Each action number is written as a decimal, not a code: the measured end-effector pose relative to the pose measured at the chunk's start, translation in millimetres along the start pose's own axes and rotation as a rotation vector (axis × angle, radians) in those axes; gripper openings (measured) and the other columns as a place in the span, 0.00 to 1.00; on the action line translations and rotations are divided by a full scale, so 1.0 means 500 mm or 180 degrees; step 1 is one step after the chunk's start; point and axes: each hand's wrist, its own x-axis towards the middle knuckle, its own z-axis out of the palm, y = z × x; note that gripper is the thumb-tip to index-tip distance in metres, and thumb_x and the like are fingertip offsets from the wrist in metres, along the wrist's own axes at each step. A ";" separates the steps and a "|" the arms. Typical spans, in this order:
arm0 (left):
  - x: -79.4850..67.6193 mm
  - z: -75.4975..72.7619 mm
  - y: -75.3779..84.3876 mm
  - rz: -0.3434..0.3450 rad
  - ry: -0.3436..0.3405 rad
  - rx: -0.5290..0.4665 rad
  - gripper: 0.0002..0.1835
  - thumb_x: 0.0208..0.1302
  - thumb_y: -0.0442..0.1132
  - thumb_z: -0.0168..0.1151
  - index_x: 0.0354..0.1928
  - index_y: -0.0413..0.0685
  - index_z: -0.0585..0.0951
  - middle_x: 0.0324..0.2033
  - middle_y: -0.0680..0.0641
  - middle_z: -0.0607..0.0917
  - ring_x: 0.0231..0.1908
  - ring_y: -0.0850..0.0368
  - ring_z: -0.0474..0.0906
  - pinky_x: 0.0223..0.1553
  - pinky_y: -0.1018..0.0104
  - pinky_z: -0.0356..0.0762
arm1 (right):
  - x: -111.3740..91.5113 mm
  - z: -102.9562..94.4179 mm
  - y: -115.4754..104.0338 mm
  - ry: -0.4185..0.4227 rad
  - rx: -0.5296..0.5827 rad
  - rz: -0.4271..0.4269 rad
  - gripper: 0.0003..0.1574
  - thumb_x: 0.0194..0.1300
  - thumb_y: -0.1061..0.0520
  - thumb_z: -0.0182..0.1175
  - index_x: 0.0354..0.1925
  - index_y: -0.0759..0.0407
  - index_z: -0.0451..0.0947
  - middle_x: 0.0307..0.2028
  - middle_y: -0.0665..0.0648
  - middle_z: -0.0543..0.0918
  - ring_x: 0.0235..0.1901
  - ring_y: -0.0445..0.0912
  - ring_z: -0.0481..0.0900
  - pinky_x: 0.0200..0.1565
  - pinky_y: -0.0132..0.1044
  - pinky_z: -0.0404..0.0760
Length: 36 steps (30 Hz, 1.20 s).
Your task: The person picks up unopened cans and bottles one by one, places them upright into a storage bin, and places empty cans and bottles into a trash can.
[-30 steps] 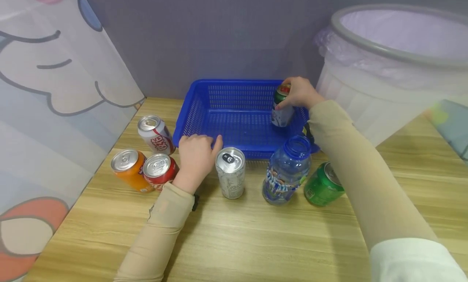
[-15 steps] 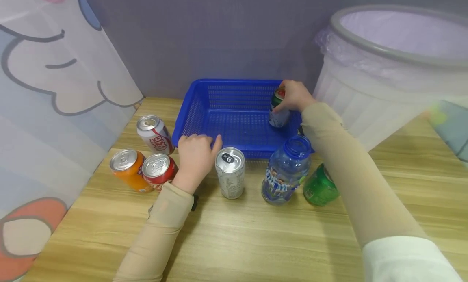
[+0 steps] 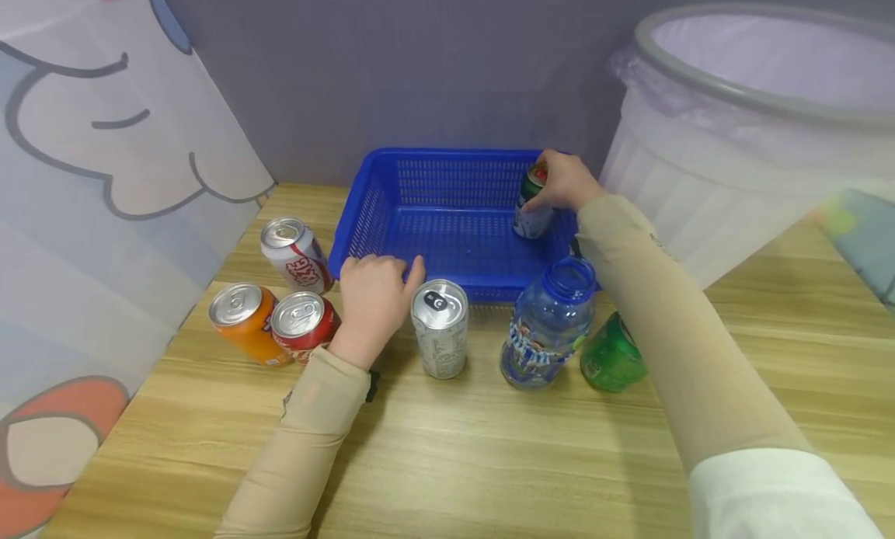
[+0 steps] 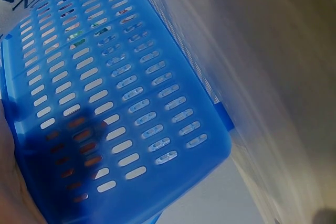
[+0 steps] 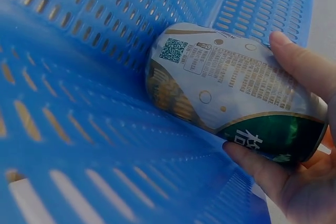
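My right hand [image 3: 568,183] grips a green and white can [image 3: 534,220] near its top. The can stands inside the blue basket [image 3: 349,236], at its back right corner. In the right wrist view the thumb and fingers are spread round the can [image 5: 210,87], its base close to the basket's slotted wall. My left hand [image 3: 375,298] holds the basket's front rim at the left, knuckles bent over it and thumb pointing up; its fingertips are hidden. A silver-white can [image 3: 442,333] stands just right of that hand, and a red can [image 3: 304,325] on its left.
Further left stand an orange can [image 3: 248,325] and a white can with red lettering [image 3: 297,255]. A clear blue bottle [image 3: 548,325] and a green can [image 3: 611,356], partly behind the right forearm, are in front of the basket. A lined bin [image 3: 699,174] rises at right.
My right hand has moved slightly left with the green and white can, inside the basket. The left hand stays at the rim.
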 end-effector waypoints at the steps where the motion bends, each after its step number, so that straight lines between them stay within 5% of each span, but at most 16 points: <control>1: 0.000 0.000 0.000 0.0000 -0.0005 -0.0003 0.26 0.68 0.51 0.47 0.21 0.43 0.83 0.17 0.44 0.83 0.21 0.45 0.77 0.27 0.54 0.67 | 0.000 0.000 0.000 -0.0009 -0.0002 0.0005 0.51 0.50 0.53 0.72 0.64 0.70 0.58 0.57 0.71 0.70 0.56 0.62 0.69 0.59 0.52 0.68; 20: -0.003 0.005 -0.005 0.0035 0.0066 0.0027 0.25 0.68 0.50 0.47 0.21 0.43 0.84 0.17 0.44 0.82 0.20 0.45 0.77 0.26 0.55 0.67 | -0.002 0.014 -0.007 0.0086 0.0017 0.0141 0.51 0.52 0.50 0.70 0.65 0.69 0.56 0.57 0.71 0.71 0.55 0.62 0.70 0.58 0.53 0.69; 36: 0.000 0.006 -0.003 0.0029 0.0094 0.0011 0.25 0.68 0.50 0.48 0.21 0.43 0.84 0.17 0.44 0.83 0.20 0.46 0.77 0.26 0.55 0.67 | 0.000 0.002 -0.012 -0.0086 -0.0099 0.0140 0.52 0.59 0.46 0.64 0.68 0.69 0.51 0.59 0.72 0.68 0.58 0.63 0.68 0.61 0.54 0.66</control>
